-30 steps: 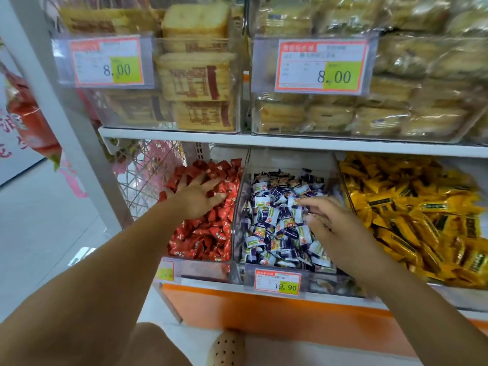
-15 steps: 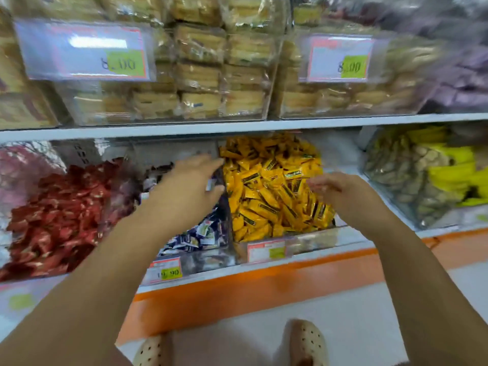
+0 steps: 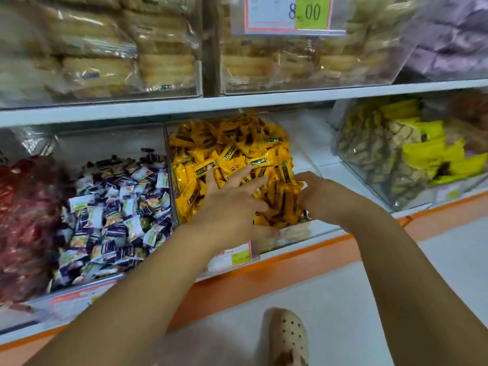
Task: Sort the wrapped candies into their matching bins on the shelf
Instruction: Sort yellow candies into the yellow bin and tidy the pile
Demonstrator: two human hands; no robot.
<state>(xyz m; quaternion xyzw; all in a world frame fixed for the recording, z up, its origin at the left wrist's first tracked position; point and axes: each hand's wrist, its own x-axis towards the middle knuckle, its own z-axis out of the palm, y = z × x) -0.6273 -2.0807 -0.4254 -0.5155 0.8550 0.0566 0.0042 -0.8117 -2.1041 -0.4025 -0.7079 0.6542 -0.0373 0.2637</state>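
Three clear bins sit side by side on the lower shelf. The yellow-wrapped candies [image 3: 232, 151] fill the middle-right bin. The blue and white candies [image 3: 116, 207] fill the bin to its left, and the red candies [image 3: 23, 215] lie at the far left. My left hand [image 3: 235, 202] rests flat on the yellow pile with its fingers spread. My right hand [image 3: 320, 195] presses against the right side of the same pile, fingers curled into the wrappers; whether it grips one is hidden.
The upper shelf [image 3: 237, 101] holds clear bins of wrapped pastries with an 8.00 price tag [image 3: 293, 14]. A bin of bright yellow and tan packets [image 3: 401, 154] stands at the right. Price tags hang on the bin fronts. My shoe [image 3: 289, 336] is on the white floor.
The view has swung right along the shelf. My left hand moved from the red candies across to the yellow bin, and my right hand moved from the blue and white candies to the yellow pile.
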